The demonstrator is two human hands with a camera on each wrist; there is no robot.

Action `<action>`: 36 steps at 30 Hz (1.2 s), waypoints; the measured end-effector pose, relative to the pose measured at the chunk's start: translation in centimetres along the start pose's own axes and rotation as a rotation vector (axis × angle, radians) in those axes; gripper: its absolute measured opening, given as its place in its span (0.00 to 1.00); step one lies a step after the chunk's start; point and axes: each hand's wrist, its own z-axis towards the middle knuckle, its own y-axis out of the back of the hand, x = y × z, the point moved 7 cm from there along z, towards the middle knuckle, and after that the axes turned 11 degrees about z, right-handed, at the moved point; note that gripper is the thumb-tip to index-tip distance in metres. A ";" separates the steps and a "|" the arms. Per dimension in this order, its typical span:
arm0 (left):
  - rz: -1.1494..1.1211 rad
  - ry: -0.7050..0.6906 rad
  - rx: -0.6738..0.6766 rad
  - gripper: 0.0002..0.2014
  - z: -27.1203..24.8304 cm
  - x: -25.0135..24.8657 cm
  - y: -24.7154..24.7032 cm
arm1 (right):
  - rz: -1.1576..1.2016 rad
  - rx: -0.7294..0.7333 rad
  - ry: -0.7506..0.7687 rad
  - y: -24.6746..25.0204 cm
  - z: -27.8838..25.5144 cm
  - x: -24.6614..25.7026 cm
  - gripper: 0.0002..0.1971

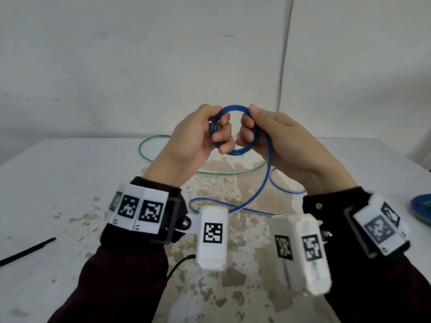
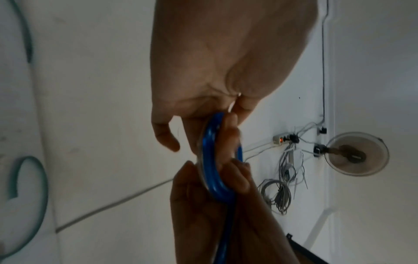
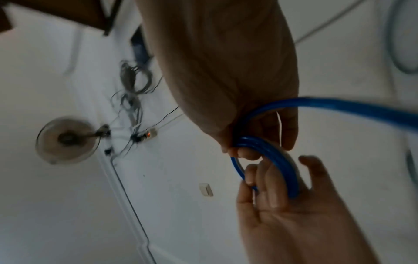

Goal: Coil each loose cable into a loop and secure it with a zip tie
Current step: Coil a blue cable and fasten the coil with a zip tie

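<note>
A blue cable coil (image 1: 234, 107) of several small turns is held up above the table (image 1: 70, 183). My left hand (image 1: 198, 136) grips its left side, fingers curled through the ring. On its right side my right hand (image 1: 275, 134) pinches it with thumb on top. The blue loose tail (image 1: 267, 176) hangs from the right hand and lies in bends on the table. The left wrist view shows the coil (image 2: 210, 160) edge-on between both hands. The right wrist view shows the coil (image 3: 278, 160) and its tail (image 3: 350, 107). A green cable (image 1: 140, 149) lies loose behind the hands.
A black zip tie (image 1: 28, 251) lies on the table at the near left. A blue dish (image 1: 423, 207) sits at the right edge. The white tabletop has worn brown patches in the middle and ends at a white wall.
</note>
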 end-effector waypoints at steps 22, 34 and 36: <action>-0.062 -0.096 -0.114 0.19 -0.1 -0.5 1.1 | 0.157 -0.024 -0.055 -0.5 0.3 -0.9 0.18; 0.330 0.010 0.093 0.20 -0.9 0.2 0.5 | -0.220 -0.031 -0.067 -1.1 -0.1 -0.9 0.20; 0.332 -0.053 0.001 0.21 -0.8 -0.5 0.8 | -0.146 -0.083 -0.043 -1.0 0.0 -0.6 0.20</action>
